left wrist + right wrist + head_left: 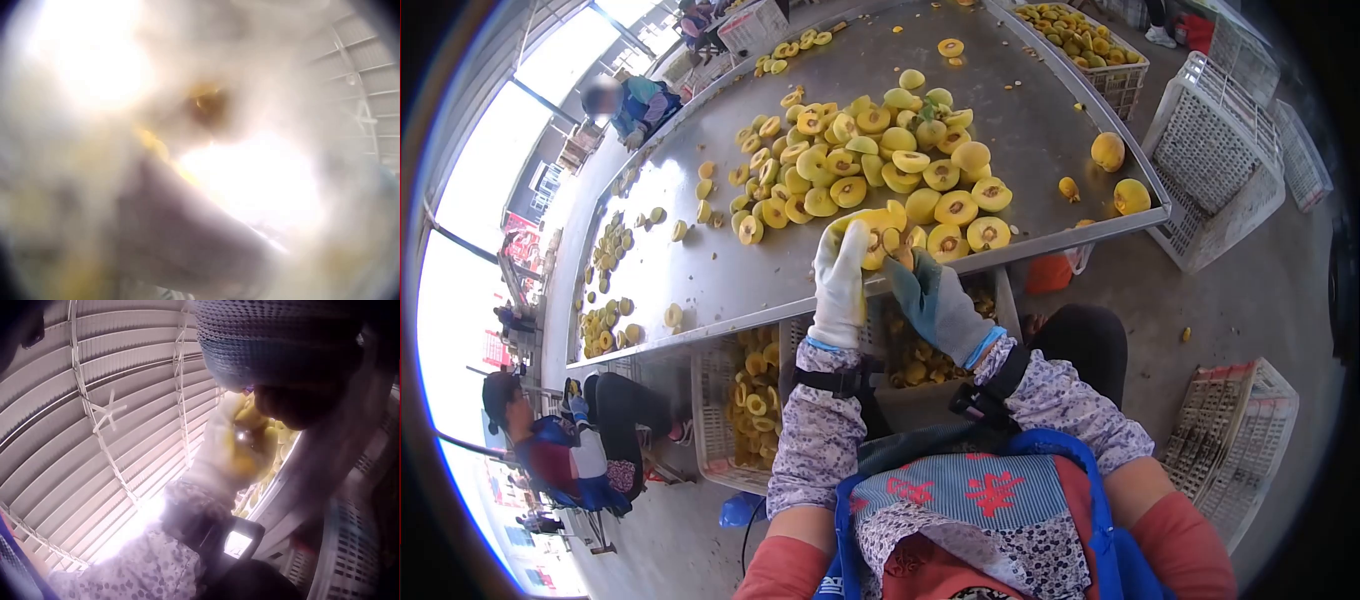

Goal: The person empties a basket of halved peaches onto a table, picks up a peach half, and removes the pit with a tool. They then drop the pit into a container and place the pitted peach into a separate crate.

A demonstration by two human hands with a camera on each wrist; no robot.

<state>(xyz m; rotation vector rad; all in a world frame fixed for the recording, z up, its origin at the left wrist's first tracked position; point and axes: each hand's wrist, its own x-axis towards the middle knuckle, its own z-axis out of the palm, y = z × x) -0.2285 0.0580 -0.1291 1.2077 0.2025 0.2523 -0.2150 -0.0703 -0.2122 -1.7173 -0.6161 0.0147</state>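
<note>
In the head view my left hand (pixel 840 275), in a white glove stained yellow, holds a yellow peach half (pixel 874 246) at the metal table's near edge. The right wrist view also shows this peach half (pixel 250 440), with a bright glint on it. My right hand (pixel 940 305) wears a grey and teal glove and meets the fruit from the right, its fingers bent towards it. Dark fingertips (pixel 290 406) hang close over the fruit. I cannot tell what the right fingers grip. Blur covers most of the left wrist view.
A heap of peach halves (pixel 850 150) lies just beyond my hands on the metal table (pixel 700 270). Whole peaches (pixel 1108 151) sit at right. Below the edge stands a crate of fruit pieces (pixel 755 400). Other crates (pixel 1220 150) stand at right; a seated person (pixel 580 440) is at left.
</note>
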